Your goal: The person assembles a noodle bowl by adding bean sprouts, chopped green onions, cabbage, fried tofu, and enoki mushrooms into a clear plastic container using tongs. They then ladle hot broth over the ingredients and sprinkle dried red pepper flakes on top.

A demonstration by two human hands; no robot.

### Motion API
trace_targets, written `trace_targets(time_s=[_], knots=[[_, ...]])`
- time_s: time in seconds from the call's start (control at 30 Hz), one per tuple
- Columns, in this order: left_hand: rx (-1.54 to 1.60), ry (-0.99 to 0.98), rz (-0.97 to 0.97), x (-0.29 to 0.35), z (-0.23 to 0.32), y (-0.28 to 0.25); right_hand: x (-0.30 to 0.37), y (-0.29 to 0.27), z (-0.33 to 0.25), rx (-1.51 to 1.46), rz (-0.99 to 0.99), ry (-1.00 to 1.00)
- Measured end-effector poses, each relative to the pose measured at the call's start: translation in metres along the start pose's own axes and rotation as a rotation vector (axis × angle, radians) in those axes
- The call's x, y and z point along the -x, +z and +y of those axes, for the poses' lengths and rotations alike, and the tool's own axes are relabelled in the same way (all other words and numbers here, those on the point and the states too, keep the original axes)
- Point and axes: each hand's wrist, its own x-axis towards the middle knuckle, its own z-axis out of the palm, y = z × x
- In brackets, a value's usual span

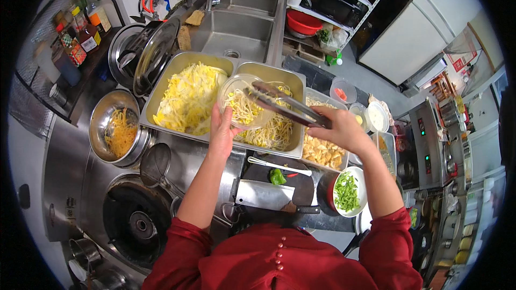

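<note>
My left hand (221, 129) grips a round clear plastic bowl (223, 89) by its near rim, over the divide between two steel pans. Bean sprouts (240, 103) lie inside the bowl. Metal tongs (295, 108) are closed in my right hand (339, 127), their tips at the bowl's right rim; whether they pinch any sprouts I cannot tell. Beneath, the right pan (299, 139) holds more bean sprouts (271, 135). Shredded yellow-white vegetable, which looks like cabbage (191, 98), fills the left pan (161, 78).
In front lies a dark cutting board (263, 171) with a cleaver (264, 194), a knife (301, 209) and green pepper (277, 176). A bowl of orange shreds (99, 129) and a wok burner (140, 223) are left. Sliced greens (346, 190) sit right; a sink (242, 32) lies beyond.
</note>
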Motion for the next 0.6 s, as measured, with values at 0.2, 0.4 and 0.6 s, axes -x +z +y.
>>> trace_targets(time_s=[0.2, 0.4, 0.6], knots=[[0.103, -0.022, -0.116, -0.011, 0.006, -0.002, 0.044, -0.027, 0.020, -0.135, 0.147, 0.071], [0.085, -0.032, -0.101, 0.001, -0.004, 0.014, 0.086, -0.032, 0.045, -0.192, 0.192, 0.156], [0.064, -0.121, -0.094, 0.037, -0.028, 0.036, 0.159, -0.044, 0.084, -0.218, 0.181, 0.106]])
